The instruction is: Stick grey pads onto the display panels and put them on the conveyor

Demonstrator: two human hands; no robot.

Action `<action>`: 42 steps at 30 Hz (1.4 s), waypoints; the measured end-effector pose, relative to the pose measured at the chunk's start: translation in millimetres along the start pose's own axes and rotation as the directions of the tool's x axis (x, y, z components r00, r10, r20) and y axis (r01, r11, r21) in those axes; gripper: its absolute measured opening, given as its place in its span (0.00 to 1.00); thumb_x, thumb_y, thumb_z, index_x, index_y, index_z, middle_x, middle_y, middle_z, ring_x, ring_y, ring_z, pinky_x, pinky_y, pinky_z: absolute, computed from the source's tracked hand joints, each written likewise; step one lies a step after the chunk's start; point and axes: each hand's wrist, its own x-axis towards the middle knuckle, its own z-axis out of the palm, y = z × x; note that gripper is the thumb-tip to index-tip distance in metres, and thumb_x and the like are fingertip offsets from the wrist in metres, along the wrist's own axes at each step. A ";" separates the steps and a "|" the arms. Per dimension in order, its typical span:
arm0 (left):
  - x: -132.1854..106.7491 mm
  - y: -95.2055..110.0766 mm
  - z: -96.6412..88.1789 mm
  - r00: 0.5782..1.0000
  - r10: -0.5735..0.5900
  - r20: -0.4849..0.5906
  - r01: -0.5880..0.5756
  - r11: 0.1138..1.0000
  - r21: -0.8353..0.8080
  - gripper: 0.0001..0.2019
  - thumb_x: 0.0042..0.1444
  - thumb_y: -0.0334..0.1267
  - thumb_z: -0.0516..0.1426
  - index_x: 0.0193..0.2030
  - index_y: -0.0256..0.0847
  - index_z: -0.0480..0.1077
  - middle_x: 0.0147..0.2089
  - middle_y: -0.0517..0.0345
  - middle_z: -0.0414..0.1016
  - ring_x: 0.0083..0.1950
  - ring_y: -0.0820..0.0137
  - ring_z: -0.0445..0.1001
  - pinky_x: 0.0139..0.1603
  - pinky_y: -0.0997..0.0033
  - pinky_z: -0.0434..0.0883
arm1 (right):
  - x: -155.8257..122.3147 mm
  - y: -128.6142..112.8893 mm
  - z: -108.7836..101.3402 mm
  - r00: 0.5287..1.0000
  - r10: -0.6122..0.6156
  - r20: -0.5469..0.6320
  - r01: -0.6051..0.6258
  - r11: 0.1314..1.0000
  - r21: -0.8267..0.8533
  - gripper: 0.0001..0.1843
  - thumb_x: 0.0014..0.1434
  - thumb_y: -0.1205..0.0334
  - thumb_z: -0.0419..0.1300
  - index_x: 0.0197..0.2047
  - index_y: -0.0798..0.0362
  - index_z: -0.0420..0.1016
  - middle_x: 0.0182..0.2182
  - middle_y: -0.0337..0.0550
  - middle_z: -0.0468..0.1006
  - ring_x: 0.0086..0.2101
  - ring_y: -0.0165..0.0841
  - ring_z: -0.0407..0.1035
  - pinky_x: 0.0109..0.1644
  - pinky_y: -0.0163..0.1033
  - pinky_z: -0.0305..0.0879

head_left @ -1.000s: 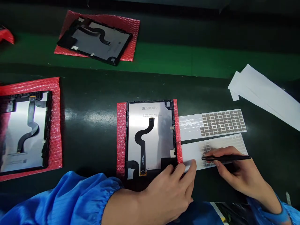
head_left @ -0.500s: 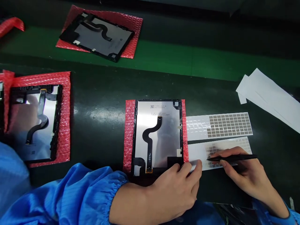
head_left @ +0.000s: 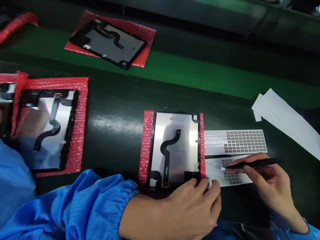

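Observation:
In my right hand [head_left: 271,181] are black tweezers [head_left: 260,162], fingers closed around them. A small pale sticker [head_left: 223,169] sits at their tip, over the lower sticker sheet [head_left: 212,165]. My left hand [head_left: 192,206] lies bent, palm down, with slightly parted fingertips at the lower right corner of a display panel [head_left: 185,153] and the near left corner of that sheet; its thumb is hidden. The panel lies back side up on red bubble wrap [head_left: 145,146], with a curved black flex cable [head_left: 166,156] across it.
A second sticker sheet [head_left: 213,141] lies just beyond the lower one. White paper strips [head_left: 287,116] are at the right. Another panel [head_left: 47,133] on bubble wrap lies left, and one more panel [head_left: 110,43] at the back. A blue sleeve [head_left: 12,176] shows at the left edge.
My right hand's tweezers have raised a small sticker from the lower sheet. My left hand stays at the panel's corner. The whole view has shifted slightly.

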 end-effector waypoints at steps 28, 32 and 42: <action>-39.1 -47.0 30.7 0.825 -0.558 0.092 0.565 0.811 -0.149 0.25 0.55 0.56 0.63 0.54 0.45 0.79 0.44 0.50 0.84 0.61 0.41 0.78 0.55 0.42 0.74 | 79.6 -32.7 187.4 0.981 0.004 0.192 -0.023 0.995 0.097 0.23 0.59 0.41 0.72 0.42 0.51 0.75 0.37 0.49 0.88 0.34 0.41 0.86 0.34 0.39 0.85; -38.0 -50.6 29.0 0.834 -0.534 0.137 0.550 0.822 -0.149 0.27 0.50 0.56 0.68 0.52 0.42 0.80 0.41 0.46 0.84 0.53 0.43 0.81 0.54 0.44 0.74 | 79.7 -32.2 188.0 0.982 0.025 0.190 -0.044 0.994 0.096 0.23 0.58 0.41 0.73 0.42 0.51 0.75 0.36 0.50 0.88 0.34 0.41 0.86 0.35 0.38 0.85; -40.9 -69.1 9.6 0.866 -0.446 0.226 0.483 0.864 -0.143 0.37 0.49 0.63 0.68 0.58 0.38 0.78 0.51 0.40 0.83 0.59 0.40 0.78 0.61 0.42 0.69 | 81.4 -24.2 186.7 0.975 0.020 0.223 -0.043 0.994 0.099 0.22 0.61 0.43 0.73 0.43 0.51 0.75 0.37 0.49 0.88 0.34 0.38 0.86 0.37 0.37 0.84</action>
